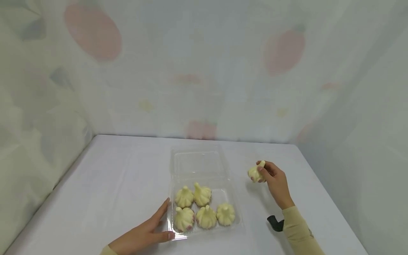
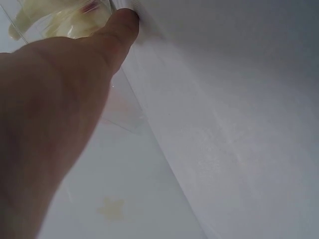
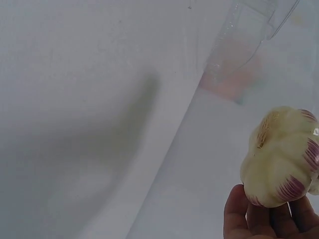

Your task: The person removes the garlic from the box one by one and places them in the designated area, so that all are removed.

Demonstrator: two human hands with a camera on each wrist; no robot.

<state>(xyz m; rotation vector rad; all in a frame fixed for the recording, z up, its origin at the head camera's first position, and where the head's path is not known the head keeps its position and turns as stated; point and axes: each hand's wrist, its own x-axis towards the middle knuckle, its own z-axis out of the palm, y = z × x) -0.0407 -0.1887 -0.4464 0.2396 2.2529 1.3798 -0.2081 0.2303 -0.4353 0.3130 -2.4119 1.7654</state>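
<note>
The right hand point(image 1: 278, 183) has its grip clamped on a garlic bulb point(image 1: 254, 174), raised above the table point(image 1: 127, 170) right of the clear container point(image 1: 220, 194); the left hand point(image 1: 148, 229), grip spread apart, touches the container's left edge; this looks like mid-packing; the far-right gap beside five bulbs point(image 1: 206, 217) seems to call for a gentle lowering.

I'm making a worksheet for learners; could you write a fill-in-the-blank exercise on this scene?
The clear container holds ____ garlic bulbs.
Its far row has ____ bulbs.
The held bulb in the right hand makes ____ altogether.
In the head view, the left hand touches the container's ____ side.

Missing words: five; two; six; left
</note>
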